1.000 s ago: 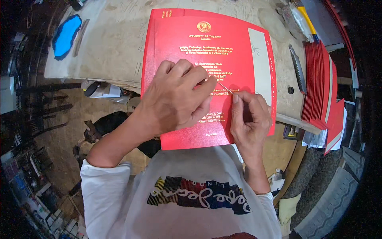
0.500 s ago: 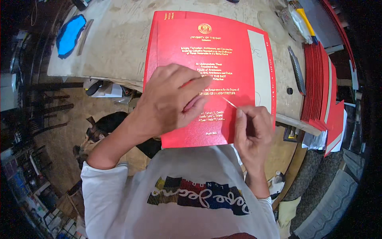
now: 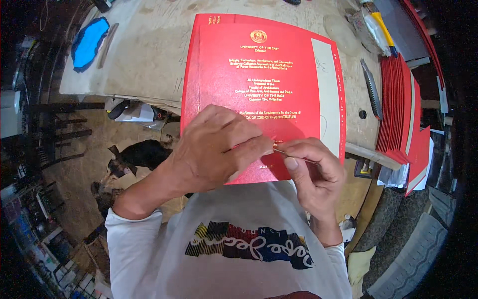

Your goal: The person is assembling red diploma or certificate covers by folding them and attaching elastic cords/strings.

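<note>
Over the cover [image 3: 269, 107], right hand [image 3: 319, 174] pinches a thin rod [image 3: 282, 151]; it slants up-left to left hand [image 3: 219, 144]; can't tell left's grip tbh.

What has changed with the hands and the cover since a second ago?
The left hand and right hand have moved down the red cover, toward the person. The right still pinches the thin tool. Cover and serrated blade lie about where they were.

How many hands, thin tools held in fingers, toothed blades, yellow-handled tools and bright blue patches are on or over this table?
Hands (left hand, right hand): 2
Thin tool: 1
Toothed blade: 1
Yellow-handled tool: 1
Bright blue patch: 1
Total: 6
</note>
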Motion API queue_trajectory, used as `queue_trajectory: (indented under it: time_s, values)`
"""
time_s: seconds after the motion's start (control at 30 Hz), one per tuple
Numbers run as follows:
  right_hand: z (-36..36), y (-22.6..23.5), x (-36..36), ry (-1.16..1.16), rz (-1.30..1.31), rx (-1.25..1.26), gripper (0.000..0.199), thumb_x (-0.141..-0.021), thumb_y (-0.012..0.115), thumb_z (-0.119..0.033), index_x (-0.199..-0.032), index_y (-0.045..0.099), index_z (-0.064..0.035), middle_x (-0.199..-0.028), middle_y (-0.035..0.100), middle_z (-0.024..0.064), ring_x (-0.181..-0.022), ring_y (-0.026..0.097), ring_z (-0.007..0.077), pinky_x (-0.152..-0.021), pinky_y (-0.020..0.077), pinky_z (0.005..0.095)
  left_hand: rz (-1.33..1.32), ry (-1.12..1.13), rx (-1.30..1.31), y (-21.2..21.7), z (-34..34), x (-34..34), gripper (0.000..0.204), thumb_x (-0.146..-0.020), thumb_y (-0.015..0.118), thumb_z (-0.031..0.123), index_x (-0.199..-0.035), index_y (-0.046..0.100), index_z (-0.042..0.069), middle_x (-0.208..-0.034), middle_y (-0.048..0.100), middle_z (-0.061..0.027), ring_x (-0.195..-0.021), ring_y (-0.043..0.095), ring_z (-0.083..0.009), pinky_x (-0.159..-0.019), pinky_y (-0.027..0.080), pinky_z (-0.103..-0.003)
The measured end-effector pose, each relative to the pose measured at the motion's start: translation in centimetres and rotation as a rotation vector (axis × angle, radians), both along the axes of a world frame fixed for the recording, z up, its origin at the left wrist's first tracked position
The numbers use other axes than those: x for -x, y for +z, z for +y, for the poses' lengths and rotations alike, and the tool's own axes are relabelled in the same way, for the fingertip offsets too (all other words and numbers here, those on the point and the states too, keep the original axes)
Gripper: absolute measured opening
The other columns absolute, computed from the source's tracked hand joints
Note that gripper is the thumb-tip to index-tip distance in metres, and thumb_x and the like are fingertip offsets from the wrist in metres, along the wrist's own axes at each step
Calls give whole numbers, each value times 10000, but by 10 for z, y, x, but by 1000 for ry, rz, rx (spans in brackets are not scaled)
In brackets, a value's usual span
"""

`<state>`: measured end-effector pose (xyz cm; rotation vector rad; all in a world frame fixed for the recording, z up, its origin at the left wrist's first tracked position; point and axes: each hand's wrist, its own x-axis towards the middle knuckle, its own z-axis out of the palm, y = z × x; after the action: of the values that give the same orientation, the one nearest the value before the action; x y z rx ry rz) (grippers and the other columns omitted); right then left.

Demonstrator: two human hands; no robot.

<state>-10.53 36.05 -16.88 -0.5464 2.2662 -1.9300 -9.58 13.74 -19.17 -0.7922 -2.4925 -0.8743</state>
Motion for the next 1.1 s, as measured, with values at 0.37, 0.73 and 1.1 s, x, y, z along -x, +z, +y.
queue_trajectory:
  time_s: [0.37,0.73,1.1]
  values:
    - [9,-5,49,-181,-53,110,123,-1047,616,-35,-1147,626,36,-1032,742,154,-878,683,161,-844,577,261,-8,224,-148,-2,-37,31,92,-891,761,61,-960,700,57,-828,623,-31,-703,536,-190,-652,463,-317]
    - [-2,-34,63,-113,-117,50,125,-1068,596,-43,-1148,632,45,-1051,742,138,-895,680,145,-836,568,243,-20,521,-244,-42,-59,58,224,-971,728,88,-801,604,12,-729,507,-33,-609,418,-167,-565,384,-312]
    - [-2,-33,63,-106,-149,43,116,-1060,606,-35,-1140,637,44,-1055,743,137,-906,680,143,-831,562,238,38,544,-200,-41,-52,56,309,-947,770,107,-724,573,26,-675,454,-13,-554,357,-155,-506,334,-311]
